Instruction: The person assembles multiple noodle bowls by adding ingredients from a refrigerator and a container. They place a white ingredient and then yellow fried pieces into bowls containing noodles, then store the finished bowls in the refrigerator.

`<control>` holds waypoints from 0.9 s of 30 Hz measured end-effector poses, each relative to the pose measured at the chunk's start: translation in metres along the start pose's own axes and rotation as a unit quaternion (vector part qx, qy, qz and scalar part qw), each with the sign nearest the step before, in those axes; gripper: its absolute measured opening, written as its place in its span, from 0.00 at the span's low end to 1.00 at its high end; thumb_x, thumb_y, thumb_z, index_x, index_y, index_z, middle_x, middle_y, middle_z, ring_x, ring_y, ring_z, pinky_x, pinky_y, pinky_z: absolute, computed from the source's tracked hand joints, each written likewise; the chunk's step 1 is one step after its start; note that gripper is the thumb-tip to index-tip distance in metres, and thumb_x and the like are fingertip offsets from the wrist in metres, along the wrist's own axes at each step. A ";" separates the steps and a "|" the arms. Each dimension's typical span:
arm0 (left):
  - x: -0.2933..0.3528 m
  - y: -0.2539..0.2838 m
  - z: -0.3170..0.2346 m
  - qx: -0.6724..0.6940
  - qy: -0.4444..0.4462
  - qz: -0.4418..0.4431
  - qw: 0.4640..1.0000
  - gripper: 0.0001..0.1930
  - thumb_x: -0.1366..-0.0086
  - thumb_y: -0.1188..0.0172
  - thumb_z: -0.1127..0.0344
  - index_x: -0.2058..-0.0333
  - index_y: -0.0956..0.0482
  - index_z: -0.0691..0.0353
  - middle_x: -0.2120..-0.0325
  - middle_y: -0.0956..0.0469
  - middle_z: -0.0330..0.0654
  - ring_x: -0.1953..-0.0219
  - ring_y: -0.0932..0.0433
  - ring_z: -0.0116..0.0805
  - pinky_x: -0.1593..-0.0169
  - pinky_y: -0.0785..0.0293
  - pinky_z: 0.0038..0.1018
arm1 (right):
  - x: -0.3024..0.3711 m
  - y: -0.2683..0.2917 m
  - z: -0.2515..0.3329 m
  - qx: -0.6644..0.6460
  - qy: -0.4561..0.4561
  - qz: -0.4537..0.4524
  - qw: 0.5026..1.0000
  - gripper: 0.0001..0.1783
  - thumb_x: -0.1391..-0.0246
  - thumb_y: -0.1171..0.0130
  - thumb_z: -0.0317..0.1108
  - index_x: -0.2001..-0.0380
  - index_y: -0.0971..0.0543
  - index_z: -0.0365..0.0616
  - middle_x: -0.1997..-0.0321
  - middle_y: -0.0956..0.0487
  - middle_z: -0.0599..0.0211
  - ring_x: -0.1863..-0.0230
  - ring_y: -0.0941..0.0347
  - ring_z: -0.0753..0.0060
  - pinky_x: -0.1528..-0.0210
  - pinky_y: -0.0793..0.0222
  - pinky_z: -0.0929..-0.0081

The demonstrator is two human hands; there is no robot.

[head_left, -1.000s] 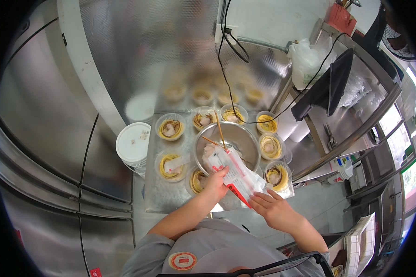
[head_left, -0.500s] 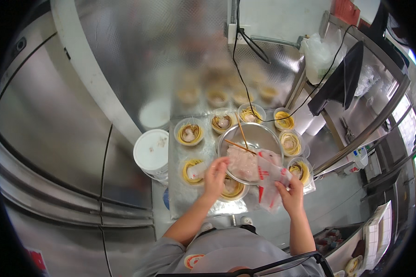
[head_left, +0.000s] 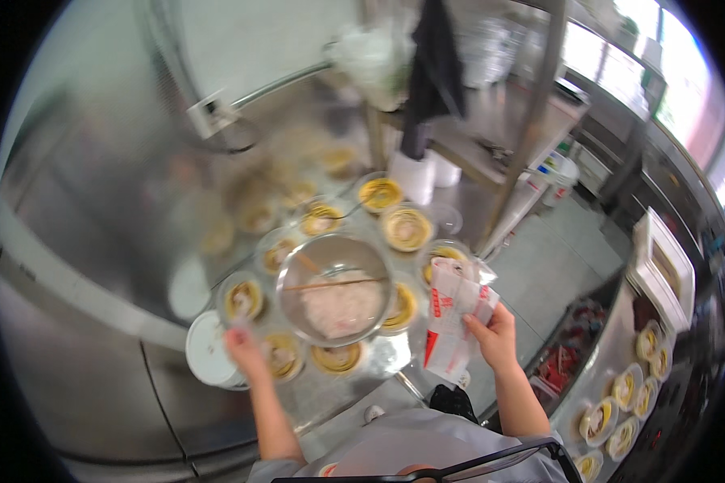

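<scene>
Head view: my right hand (head_left: pixel 498 335) pinches a red-printed plastic bag (head_left: pixel 451 315), best kept off the noodle bowls (head_left: pixel 407 228); left hand (head_left: pixel 245 352) blurred, can't tell.

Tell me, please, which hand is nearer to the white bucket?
Left. The left hand is beside the white bucket; the right hand is beyond the steel bowl, holding a plastic bag.

Dk cloth (head_left: pixel 437 76) – wht wall outlet (head_left: pixel 212 115)
</scene>
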State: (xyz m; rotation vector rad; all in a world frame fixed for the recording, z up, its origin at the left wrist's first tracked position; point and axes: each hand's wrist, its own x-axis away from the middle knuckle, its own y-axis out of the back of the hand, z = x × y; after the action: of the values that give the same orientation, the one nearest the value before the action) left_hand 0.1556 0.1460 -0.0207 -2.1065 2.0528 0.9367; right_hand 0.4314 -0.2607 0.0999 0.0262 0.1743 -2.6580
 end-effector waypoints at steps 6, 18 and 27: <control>0.058 -0.033 -0.251 0.104 -0.340 -0.014 0.934 0.05 0.35 0.43 0.74 0.62 0.30 0.63 0.56 0.25 0.45 0.60 0.28 0.39 0.54 0.30 0.33 | -0.035 0.093 -0.018 -0.151 -0.012 -0.088 0.985 0.19 0.43 0.40 0.24 0.48 0.28 0.38 0.55 0.20 0.67 0.56 0.24 0.76 0.50 0.27 0.72; 0.339 -0.344 -0.476 0.362 -0.493 0.563 0.555 0.09 0.50 0.38 0.79 0.68 0.23 0.65 0.58 0.19 0.48 0.55 0.22 0.49 0.45 0.27 0.44 | -0.083 0.331 0.016 -0.297 0.037 -0.263 0.917 0.19 0.42 0.40 0.25 0.48 0.29 0.39 0.50 0.22 0.64 0.50 0.25 0.75 0.48 0.28 0.71; 0.413 -0.537 -0.561 0.379 -0.425 0.597 0.565 0.19 0.50 0.45 0.84 0.58 0.22 0.61 0.52 0.23 0.51 0.46 0.27 0.52 0.40 0.33 0.45 | -0.183 0.482 -0.010 -0.165 0.053 -0.388 0.905 0.22 0.52 0.34 0.18 0.52 0.26 0.38 0.57 0.19 0.65 0.58 0.22 0.75 0.56 0.24 0.75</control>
State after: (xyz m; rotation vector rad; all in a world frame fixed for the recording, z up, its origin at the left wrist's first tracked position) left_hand 0.8352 -0.4071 0.0541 0.3855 2.2675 0.5771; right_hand 0.8157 -0.6002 0.0415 -0.0130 0.8225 -3.3712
